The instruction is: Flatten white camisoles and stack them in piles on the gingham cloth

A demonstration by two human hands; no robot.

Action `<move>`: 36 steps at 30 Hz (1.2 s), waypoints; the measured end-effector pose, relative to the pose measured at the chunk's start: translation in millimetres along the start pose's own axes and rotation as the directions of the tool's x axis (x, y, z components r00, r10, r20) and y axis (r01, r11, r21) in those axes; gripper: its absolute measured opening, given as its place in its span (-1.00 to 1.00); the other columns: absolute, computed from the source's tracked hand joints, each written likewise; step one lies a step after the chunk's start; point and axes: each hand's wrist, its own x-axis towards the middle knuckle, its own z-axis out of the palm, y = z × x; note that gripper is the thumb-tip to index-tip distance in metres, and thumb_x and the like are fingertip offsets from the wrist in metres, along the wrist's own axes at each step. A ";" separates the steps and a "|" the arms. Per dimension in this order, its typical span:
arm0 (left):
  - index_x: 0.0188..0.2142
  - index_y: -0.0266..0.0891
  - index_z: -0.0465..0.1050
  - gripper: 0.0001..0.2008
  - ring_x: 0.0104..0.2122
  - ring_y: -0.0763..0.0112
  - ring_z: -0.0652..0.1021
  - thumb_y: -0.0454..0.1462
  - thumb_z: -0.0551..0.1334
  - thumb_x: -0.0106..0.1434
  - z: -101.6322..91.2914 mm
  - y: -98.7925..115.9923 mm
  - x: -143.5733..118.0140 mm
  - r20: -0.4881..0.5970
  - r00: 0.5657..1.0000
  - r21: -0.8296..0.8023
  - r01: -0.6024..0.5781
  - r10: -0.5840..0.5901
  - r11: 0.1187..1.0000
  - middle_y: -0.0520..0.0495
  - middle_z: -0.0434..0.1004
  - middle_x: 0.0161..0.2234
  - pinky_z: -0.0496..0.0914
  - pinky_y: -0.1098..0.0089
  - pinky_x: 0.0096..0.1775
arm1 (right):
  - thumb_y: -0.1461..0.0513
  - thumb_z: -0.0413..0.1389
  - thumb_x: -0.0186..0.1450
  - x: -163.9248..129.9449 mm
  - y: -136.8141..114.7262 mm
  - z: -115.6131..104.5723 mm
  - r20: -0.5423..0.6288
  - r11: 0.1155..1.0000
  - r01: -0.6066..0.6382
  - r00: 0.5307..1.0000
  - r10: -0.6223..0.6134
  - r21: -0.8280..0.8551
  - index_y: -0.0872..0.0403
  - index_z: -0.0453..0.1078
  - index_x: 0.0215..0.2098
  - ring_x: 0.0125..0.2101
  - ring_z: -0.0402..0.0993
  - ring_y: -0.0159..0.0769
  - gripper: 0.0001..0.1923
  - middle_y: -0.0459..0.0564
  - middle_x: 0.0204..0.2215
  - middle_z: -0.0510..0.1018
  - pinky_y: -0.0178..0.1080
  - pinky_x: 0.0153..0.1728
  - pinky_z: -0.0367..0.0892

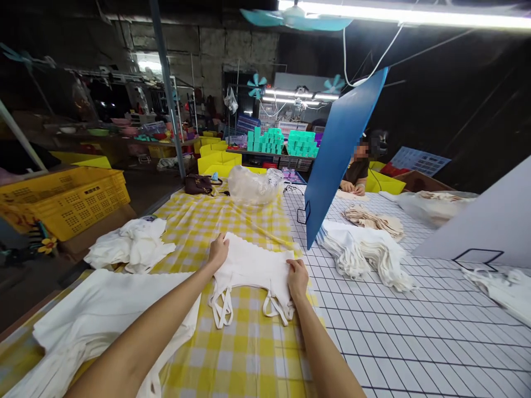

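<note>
Left hand (218, 251) and right hand (297, 279), apart, grip 1 white strappy fabric top (253, 265), left of 1 blue flat panel (342, 149).

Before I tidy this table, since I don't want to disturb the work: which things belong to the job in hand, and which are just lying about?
In the job:
- white garment, held by the left hand and right hand
- white garments by the left forearm, probably
- yellow checked cloth underneath

Lying about, it seems:
- dark handbag
- clear plastic bag
</note>
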 end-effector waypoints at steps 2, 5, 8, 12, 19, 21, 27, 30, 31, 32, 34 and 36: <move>-0.18 -0.22 0.34 -0.81 -0.26 0.33 0.50 -0.30 0.01 0.27 -11.0 4.8 -10.8 -0.026 0.999 -0.041 -0.044 0.043 0.998 -0.09 0.52 -0.27 0.29 0.44 -0.30 | 0.30 -0.19 0.16 -3.8 -7.2 -11.7 -0.024 1.000 0.011 1.000 -0.011 0.019 0.13 0.46 -0.30 -0.31 0.37 -0.28 -0.62 0.03 -0.29 0.44 -0.30 -0.23 0.22; -0.20 -0.22 0.32 -0.83 -0.35 0.35 0.49 -0.29 0.00 0.28 -31.5 10.5 -30.8 -0.065 0.991 -0.110 -0.124 0.118 0.986 -0.04 0.48 -0.41 0.25 0.45 -0.36 | 0.29 -0.20 0.15 -14.4 -20.2 -38.9 -0.058 0.998 0.027 0.998 -0.024 0.048 0.14 0.46 -0.27 -0.25 0.38 -0.28 -0.60 0.05 -0.23 0.45 -0.30 -0.18 0.22; -0.24 -0.23 0.31 -0.84 -0.45 0.38 0.45 -0.28 -0.01 0.27 -57.9 14.9 -56.8 -0.113 0.980 -0.181 -0.185 0.166 0.966 0.02 0.40 -0.52 0.22 0.46 -0.40 | 0.26 -0.16 0.14 -32.3 -35.3 -76.4 -0.094 0.987 0.058 0.995 -0.044 0.147 0.15 0.47 -0.24 -0.19 0.38 -0.27 -0.61 0.08 -0.16 0.45 -0.28 -0.14 0.22; -0.25 -0.23 0.30 -0.82 -0.50 0.44 0.40 -0.23 -0.02 0.27 -99.5 17.1 -98.3 -0.159 0.972 -0.305 -0.216 0.174 0.927 0.06 0.36 -0.54 0.23 0.48 -0.41 | 0.18 -0.04 0.13 -67.9 -61.3 -135.6 -0.167 0.961 0.106 0.984 -0.064 0.255 0.10 0.49 -0.23 -0.16 0.37 -0.23 -0.65 0.06 -0.12 0.45 -0.25 -0.17 0.26; -0.20 -0.23 0.30 -0.70 -0.45 0.41 0.45 -0.10 -0.03 0.24 -150.5 -6.8 -162.7 -0.087 0.965 -0.594 -0.250 0.248 0.765 0.00 0.45 -0.44 0.32 0.47 -0.40 | 0.09 0.12 0.06 -132.8 -88.7 -223.3 -0.117 0.943 0.124 0.989 -0.091 0.310 -0.05 0.53 -0.29 -0.13 0.39 -0.22 -0.72 -0.02 -0.13 0.47 -0.28 -0.22 0.31; -0.16 -0.24 0.29 -0.68 -0.43 0.39 0.46 -0.10 -0.04 0.24 -148.4 -18.7 -173.4 -0.052 0.968 -0.619 -0.225 0.247 0.752 -0.03 0.47 -0.42 0.33 0.46 -0.39 | 0.08 0.15 0.03 -141.9 -82.4 -232.7 -0.069 0.936 0.082 0.996 -0.062 0.341 -0.05 0.54 -0.31 -0.12 0.40 -0.20 -0.72 -0.01 -0.13 0.49 -0.28 -0.22 0.33; -0.10 -0.24 0.28 -0.74 -0.27 0.31 0.51 -0.25 -0.04 0.27 -75.5 -48.2 -194.2 0.143 0.988 -0.264 -0.024 0.063 0.964 -0.10 0.52 -0.29 0.33 0.42 -0.26 | 0.11 0.09 0.01 -142.6 -28.1 -188.9 0.222 0.955 -0.138 0.972 0.079 0.263 0.05 0.54 -0.34 -0.13 0.41 -0.14 -0.68 0.04 -0.12 0.50 -0.24 -0.21 0.35; -0.05 -0.28 0.26 -0.70 -0.26 0.26 0.53 -0.34 -0.10 0.28 -28.6 -55.2 -203.1 0.321 0.946 0.003 -0.056 0.052 0.998 -0.20 0.53 -0.29 0.32 0.40 -0.28 | 0.19 -0.01 -0.01 -144.4 7.4 -147.4 0.251 0.988 -0.147 0.959 0.132 0.039 0.08 0.52 -0.48 -0.28 0.47 -0.16 -0.72 0.06 -0.30 0.56 -0.19 -0.21 0.35; -0.04 -0.30 0.26 -0.68 -0.25 0.26 0.53 -0.38 -0.12 0.28 -17.4 -56.1 -204.9 0.343 0.937 0.051 -0.092 0.069 0.994 -0.22 0.53 -0.27 0.32 0.39 -0.27 | 0.20 -0.04 0.00 -146.1 18.0 -136.4 0.233 0.993 -0.114 0.966 0.114 -0.014 0.07 0.51 -0.49 -0.29 0.47 -0.17 -0.72 0.06 -0.30 0.55 -0.20 -0.20 0.34; -0.03 -0.31 0.25 -0.66 -0.23 0.27 0.52 -0.41 -0.15 0.28 -9.4 -56.5 -205.7 0.351 0.933 0.082 -0.122 0.086 0.989 -0.24 0.52 -0.24 0.32 0.39 -0.26 | 0.20 -0.06 0.03 -148.0 27.4 -127.8 0.223 0.997 -0.067 0.972 0.074 -0.036 0.07 0.51 -0.46 -0.27 0.47 -0.19 -0.70 0.05 -0.26 0.53 -0.21 -0.20 0.33; 0.00 -0.31 0.22 -0.62 -0.19 0.29 0.51 -0.46 -0.17 0.27 -2.1 -55.8 -204.5 0.333 0.938 0.117 -0.139 0.093 0.983 -0.24 0.50 -0.17 0.32 0.39 -0.23 | 0.20 -0.10 0.07 -151.3 41.6 -117.8 0.198 0.998 -0.011 0.980 0.024 -0.067 0.07 0.50 -0.39 -0.26 0.46 -0.20 -0.66 0.05 -0.21 0.51 -0.23 -0.20 0.32; 0.03 -0.32 0.20 -0.59 -0.16 0.31 0.50 -0.48 -0.18 0.25 -2.9 -54.5 -200.3 0.305 0.949 0.151 -0.129 0.078 0.980 -0.24 0.47 -0.12 0.33 0.40 -0.20 | 0.20 -0.12 0.11 -152.9 48.9 -114.2 0.188 0.996 0.013 0.982 0.005 -0.093 0.07 0.50 -0.33 -0.25 0.46 -0.21 -0.64 0.06 -0.17 0.48 -0.23 -0.20 0.31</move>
